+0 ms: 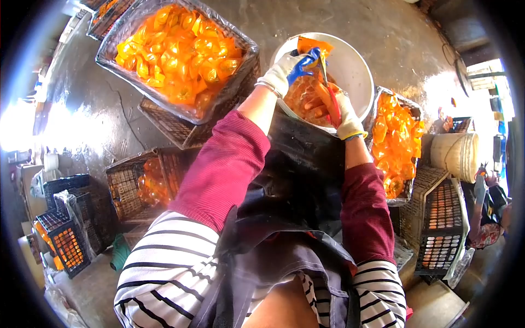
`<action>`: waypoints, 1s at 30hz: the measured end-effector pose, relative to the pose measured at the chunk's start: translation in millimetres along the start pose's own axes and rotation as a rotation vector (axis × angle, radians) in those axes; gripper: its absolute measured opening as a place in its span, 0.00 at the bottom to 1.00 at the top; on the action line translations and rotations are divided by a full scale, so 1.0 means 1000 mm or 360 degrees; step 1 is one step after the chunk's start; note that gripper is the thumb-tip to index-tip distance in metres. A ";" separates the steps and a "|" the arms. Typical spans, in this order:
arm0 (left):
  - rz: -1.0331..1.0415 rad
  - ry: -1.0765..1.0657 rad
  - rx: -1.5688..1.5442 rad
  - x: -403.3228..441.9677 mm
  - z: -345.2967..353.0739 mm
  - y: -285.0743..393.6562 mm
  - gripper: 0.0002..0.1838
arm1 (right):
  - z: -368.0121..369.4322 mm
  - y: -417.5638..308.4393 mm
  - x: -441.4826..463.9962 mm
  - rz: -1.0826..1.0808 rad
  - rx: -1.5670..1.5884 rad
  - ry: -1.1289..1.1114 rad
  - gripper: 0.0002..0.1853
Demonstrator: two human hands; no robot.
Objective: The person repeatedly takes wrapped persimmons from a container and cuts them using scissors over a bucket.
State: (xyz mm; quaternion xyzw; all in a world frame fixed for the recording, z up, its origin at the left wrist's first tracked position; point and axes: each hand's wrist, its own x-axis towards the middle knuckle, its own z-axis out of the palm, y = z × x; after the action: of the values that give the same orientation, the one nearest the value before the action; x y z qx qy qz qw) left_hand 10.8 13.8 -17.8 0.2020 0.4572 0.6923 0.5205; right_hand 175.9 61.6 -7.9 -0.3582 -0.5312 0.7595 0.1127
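Observation:
My left hand [290, 71], in a white glove with blue fingers, pinches an orange plastic packet [316, 45] over the far side of a white bucket [358, 82]. Close to it, my right hand [333, 112] wears a glove with an orange-red palm and a yellow cuff. Its fingers are closed around red-handled scissors [324, 74], whose narrow blade points up at the packet. Part of the handle is hidden by the fingers. Below both hands, the bucket holds a wet orange-brown mass [299, 98].
A lined crate [249, 46] heaped with shiny orange packets stands at the left. Another crate of orange packets [396, 142] is right of the bucket. Black crates [432, 218], a cream bucket [455, 156] and a crate [131, 186] stand around. Another person [489, 213] is at far right.

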 end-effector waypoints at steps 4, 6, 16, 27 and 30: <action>-0.0030 -0.0043 0.0217 0.015 -0.011 -0.015 0.19 | -0.010 0.005 0.005 0.0119 -0.0163 -0.0039 0.18; -0.0011 0.0061 0.0549 0.039 -0.031 -0.038 0.18 | -0.015 0.009 0.011 0.0138 -0.0251 -0.0020 0.18; 0.0602 0.0467 0.1542 0.037 -0.016 -0.041 0.15 | -0.058 0.047 0.035 -0.0193 -0.0259 0.0243 0.17; 0.0322 0.0586 0.2629 -0.064 -0.137 0.059 0.43 | -0.082 0.023 -0.010 -0.0819 0.1653 0.0329 0.35; -0.0015 0.0333 0.3157 -0.042 -0.168 0.041 0.48 | -0.089 0.026 -0.006 -0.0766 0.1714 0.0472 0.35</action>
State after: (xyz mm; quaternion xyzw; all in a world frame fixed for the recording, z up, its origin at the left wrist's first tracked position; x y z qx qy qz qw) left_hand -122.1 -96.3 -58.9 0.4815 0.8731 0.0095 0.0761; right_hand 244.6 112.7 -44.1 -0.2229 -0.1171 0.8166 0.5194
